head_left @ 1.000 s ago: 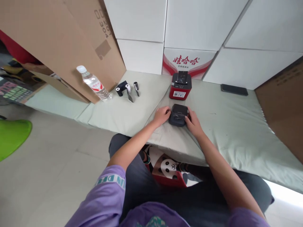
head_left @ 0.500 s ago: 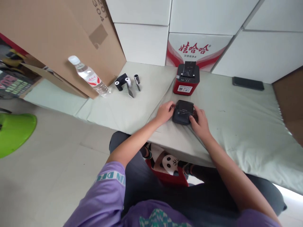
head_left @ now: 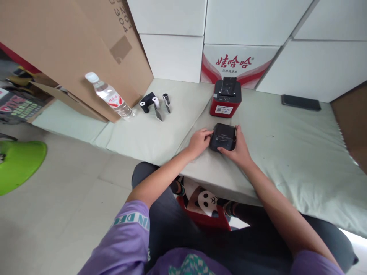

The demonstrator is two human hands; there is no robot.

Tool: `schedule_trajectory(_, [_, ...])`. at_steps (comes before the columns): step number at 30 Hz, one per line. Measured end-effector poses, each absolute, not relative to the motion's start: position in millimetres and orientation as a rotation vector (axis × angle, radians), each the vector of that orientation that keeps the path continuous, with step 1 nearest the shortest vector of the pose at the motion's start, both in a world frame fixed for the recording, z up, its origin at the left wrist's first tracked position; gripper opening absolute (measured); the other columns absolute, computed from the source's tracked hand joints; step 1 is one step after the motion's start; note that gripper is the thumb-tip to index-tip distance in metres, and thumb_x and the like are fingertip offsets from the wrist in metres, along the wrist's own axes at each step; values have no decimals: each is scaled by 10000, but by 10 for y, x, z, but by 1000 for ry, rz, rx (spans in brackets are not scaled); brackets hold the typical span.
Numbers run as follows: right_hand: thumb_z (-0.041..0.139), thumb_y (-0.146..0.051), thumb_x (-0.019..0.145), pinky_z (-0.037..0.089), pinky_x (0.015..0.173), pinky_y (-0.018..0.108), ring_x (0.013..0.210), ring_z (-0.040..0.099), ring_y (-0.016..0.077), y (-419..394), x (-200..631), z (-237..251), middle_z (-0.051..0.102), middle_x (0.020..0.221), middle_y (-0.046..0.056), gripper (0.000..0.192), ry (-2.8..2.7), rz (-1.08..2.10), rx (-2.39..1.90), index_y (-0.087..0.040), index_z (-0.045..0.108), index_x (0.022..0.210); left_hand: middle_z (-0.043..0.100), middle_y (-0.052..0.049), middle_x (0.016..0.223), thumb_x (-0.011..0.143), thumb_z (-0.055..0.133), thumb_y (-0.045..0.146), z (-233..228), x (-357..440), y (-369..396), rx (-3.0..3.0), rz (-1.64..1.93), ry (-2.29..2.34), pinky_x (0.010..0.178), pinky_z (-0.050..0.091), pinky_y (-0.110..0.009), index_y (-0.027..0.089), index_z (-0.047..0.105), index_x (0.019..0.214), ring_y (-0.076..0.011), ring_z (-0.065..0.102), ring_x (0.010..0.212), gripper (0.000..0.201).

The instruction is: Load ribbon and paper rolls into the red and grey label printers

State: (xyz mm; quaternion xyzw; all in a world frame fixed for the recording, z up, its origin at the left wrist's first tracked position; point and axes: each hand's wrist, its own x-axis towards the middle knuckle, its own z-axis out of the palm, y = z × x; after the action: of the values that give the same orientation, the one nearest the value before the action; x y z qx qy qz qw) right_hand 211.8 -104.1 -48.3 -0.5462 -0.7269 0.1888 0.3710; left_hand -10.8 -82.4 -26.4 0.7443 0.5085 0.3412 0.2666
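A small black portable printer (head_left: 224,131) with a rounded square body lies on the cloth-covered surface in front of me. My right hand (head_left: 239,149) grips its right side, thumb across the front edge and fingers along the far right side. At the left edge, my left hand (head_left: 200,143) has its fingers bent against the printer; some fingertips are hidden. Just behind stands a red and black receipt printer (head_left: 226,98), with a strip of black paper (head_left: 228,85) sticking up from its top.
To the left are several small paper rolls (head_left: 145,106) and a leaning water bottle (head_left: 110,96) against a cardboard box (head_left: 86,49). White boxes (head_left: 174,57) line the back. A black phone-like slab (head_left: 301,102) lies at the right, and a green seat (head_left: 23,162) is at far left.
My right thumb has slid left along the printer's front edge, and its fingers have reached further up the right side. My left hand stays at the left edge. The view has shifted slightly.
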Motion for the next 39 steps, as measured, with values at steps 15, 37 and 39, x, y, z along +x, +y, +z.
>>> schedule_trajectory(15, [842, -694, 643, 419, 1041, 855, 1197, 571, 602, -1199, 1187, -528, 594, 1230, 343, 1269, -1254, -35, -1759, -92, 303, 1620, 808, -77, 1061, 969, 497, 69, -389, -154, -787, 1869, 886, 1391, 1010, 573, -352, 143, 619, 1409, -205, 748, 1013, 463])
schedule_trajectory(37, [830, -294, 617, 251, 1248, 756, 1501, 381, 529, 14, 2136, -150, 424, 1578, 332, 1240, -923, 76, -2016, -52, 162, 1633, 788, -61, 992, 988, 488, 132, -397, -113, -793, 1958, 845, 1385, 987, 547, -386, 144, 552, 1401, -205, 733, 982, 418])
schedule_trajectory(39, [825, -343, 655, 244, 1264, 736, 1534, 335, 515, -62, 2083, -97, 347, 1648, 326, 1235, -945, -25, -1944, -68, 156, 1656, 783, -62, 986, 991, 488, 136, -404, -109, -790, 1964, 848, 1390, 983, 547, -389, 142, 561, 1386, -210, 731, 983, 402])
